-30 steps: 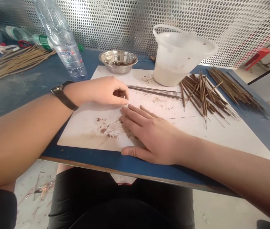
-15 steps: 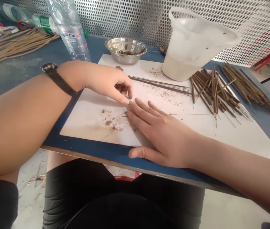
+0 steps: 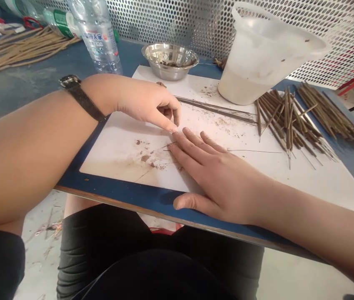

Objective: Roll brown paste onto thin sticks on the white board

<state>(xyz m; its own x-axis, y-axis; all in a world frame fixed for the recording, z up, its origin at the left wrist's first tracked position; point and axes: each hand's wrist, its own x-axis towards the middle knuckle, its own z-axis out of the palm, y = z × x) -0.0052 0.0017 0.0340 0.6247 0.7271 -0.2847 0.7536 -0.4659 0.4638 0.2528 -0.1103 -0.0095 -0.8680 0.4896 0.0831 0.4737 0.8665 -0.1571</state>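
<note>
My right hand (image 3: pixel 211 171) lies palm down, fingers spread, on the white board (image 3: pixel 117 154). A thin dark stick (image 3: pixel 254 151) runs out from beneath it to the right, and its other end shows left of the fingertips. Just above those fingertips, my left hand (image 3: pixel 148 104) is curled, its thumb tip close to or touching the right fingers; whatever its fingers hold, if anything, is hidden. Behind the hands lies a row of thin dark sticks (image 3: pixel 217 109). Brown crumbs (image 3: pixel 145 158) are scattered on the board left of my right hand.
A metal bowl (image 3: pixel 170 62) with dark bits, a plastic bottle (image 3: pixel 100 41) and a white pitcher (image 3: pixel 258 58) of cloudy liquid stand behind. Coated brown sticks (image 3: pixel 284 116) are piled right, beside another bundle (image 3: pixel 336 112). Long tan strands (image 3: pixel 23 50) lie far left.
The whole view has shifted slightly, so most things appear a little further right. Both hands keep nearly the same pose on the board.
</note>
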